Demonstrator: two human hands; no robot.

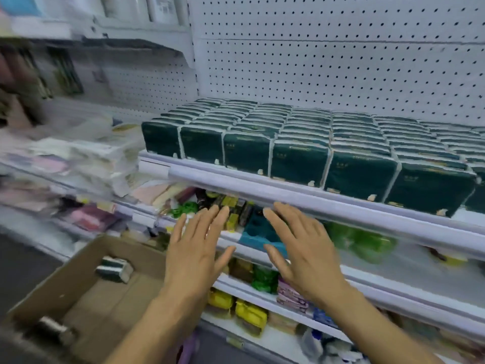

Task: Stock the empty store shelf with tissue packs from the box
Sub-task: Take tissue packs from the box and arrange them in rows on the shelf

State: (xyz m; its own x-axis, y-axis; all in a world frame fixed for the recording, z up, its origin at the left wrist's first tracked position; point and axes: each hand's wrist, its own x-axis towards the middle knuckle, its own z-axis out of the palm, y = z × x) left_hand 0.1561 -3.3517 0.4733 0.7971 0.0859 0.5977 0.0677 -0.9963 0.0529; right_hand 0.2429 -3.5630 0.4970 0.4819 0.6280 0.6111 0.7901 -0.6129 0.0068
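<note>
Dark green tissue packs (pixel 301 143) fill the shelf (pixel 315 195) I see above my left hand (pixel 196 248) and right hand (pixel 301 248), both spread flat and empty, the cardboard box (pixel 86 298) lower left of it

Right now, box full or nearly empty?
Nearly empty: the cardboard box shows mostly bare bottom, with just two tissue packs visible inside. Near corner is cropped.
</note>
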